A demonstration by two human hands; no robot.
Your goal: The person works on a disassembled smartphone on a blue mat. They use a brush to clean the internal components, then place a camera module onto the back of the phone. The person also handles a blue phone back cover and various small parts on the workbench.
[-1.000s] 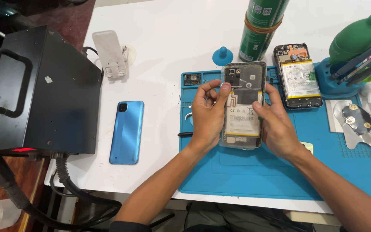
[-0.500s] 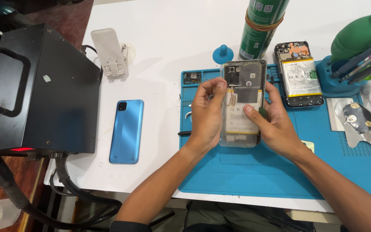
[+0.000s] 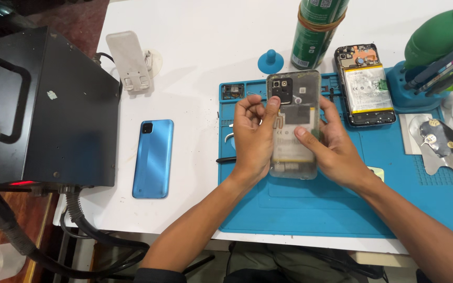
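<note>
Clear phone case (image 3: 293,126) gripped by both hands' fingers (image 3: 310,139); two other phones (image 3: 153,158) lie nearby.

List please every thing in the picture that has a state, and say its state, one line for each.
Clear-backed phone: held up over the blue mat by both hands.
Left hand: fingers gripping the phone's left edge.
Right hand: thumb pressed on the phone's back.
Opened phone: back cover off, battery showing, lying on the mat.
Blue phone: face down, closed, on the white table.
Green bottle: capped.
</note>
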